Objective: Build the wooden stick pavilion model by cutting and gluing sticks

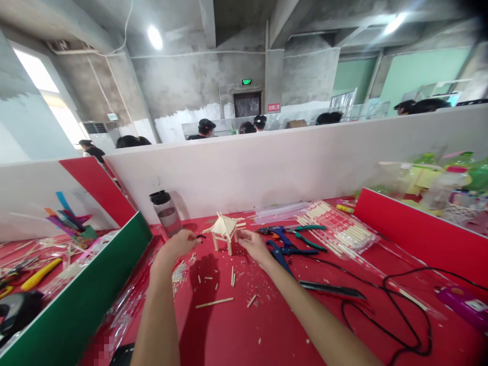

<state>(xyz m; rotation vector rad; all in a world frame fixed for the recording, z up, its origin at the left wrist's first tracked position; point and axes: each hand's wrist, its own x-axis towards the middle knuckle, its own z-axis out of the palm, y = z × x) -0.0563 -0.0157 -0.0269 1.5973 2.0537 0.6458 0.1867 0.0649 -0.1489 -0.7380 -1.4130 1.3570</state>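
- Stick model (pixel 224 224), a wee roofed hut on posts, stands upright on red desk (pixel 238 338), approx. mid-view; clock dirs below taken from it, 12 = away from wearer.
- L hand (pixel 183 242) at 9 o'clock, just beside model; fingertips bunched close tog. next to small dark curved piece (pixel 201 236). Can't tell if grip is clamped on it.
- R hand (pixel 252 244) at 3–4 o'clock, thumb & fingers at model's near R post, poss. touching; can't tell if grip is closed on it.
- Dark-lidded bottle (pixel 168 216) at 10 o'clock, upright, by white partition (pixel 236 175).
- Blue tool (pixel 281 235) at 3 o'clock, just past R hand; teal-handled pliers (pixel 310 228) beyond, same dir.
- Stick bundle (pixel 353 235) in clear/red-marked plastic, further out at 3.
- Black cutter (pixel 331 290) at 4, lying flat; black cord (pixel 385 282) loops beyond, w/ purple device (pixel 463 305) near desk's R side.
- Long loose stick (pixel 214 303) at 6 o'clock; short stick (pixel 251 301) at 5; crumbs & offcuts scattered btwn.
- Green board (pixel 87 295) at 8, red board (pixel 423 223) at 3, both standing as dividers.
- Co-workers' heads (pixel 206 126) at 12, behind partition.
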